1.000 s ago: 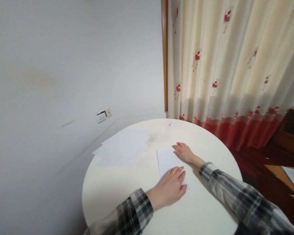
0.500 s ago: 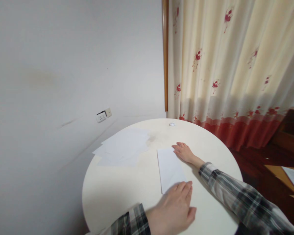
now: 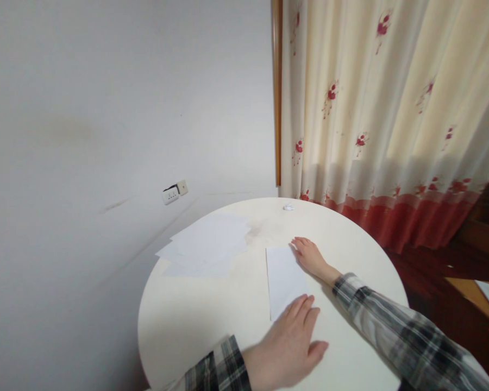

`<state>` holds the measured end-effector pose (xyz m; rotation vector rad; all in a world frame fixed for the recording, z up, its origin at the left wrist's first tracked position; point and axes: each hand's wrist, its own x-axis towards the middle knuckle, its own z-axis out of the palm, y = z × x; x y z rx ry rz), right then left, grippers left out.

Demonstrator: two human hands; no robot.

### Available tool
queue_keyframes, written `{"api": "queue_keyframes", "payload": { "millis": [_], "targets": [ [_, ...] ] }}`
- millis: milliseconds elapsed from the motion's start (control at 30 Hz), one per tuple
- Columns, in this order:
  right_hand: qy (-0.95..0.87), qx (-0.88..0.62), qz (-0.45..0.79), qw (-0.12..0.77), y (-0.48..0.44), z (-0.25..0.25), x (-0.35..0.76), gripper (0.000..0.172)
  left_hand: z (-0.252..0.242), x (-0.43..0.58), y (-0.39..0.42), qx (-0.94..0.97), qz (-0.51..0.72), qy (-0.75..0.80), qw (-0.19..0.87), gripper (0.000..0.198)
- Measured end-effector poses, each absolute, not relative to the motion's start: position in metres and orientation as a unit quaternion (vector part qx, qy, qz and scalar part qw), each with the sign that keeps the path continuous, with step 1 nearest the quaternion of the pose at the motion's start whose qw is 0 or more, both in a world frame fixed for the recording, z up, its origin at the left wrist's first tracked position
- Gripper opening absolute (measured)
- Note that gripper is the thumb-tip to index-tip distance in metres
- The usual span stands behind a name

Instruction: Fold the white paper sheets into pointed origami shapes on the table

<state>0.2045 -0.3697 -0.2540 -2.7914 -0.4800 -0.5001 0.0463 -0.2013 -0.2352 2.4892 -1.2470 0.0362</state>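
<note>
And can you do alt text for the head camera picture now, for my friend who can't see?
A left hand is over the near end of a white paper on a round white table, with the right hand at the paper's far right corner. Loose white sheets overlap on the left.
</note>
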Motion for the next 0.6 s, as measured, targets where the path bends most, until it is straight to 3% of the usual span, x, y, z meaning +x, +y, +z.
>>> {"api": "queue_keyframes", "payload": {
  "millis": [133, 267, 600],
  "targets": [
    [-0.305, -0.919, -0.206, 0.140, -0.360, -0.251, 0.189, 0.038, -0.233, 0.050, -0.203, 0.885, 0.002, -0.432, 0.174, 0.056],
    [-0.406, -0.895, -0.153, 0.105, -0.350, -0.248, 0.175, 0.052, -0.228, 0.053, -0.204, 0.885, -0.012, -0.439, 0.157, 0.064],
    [-0.265, -0.959, -0.077, 0.064, -0.356, -0.252, 0.198, 0.061, -0.231, 0.045, -0.210, 0.873, -0.028, -0.471, 0.122, 0.075]
  ]
}}
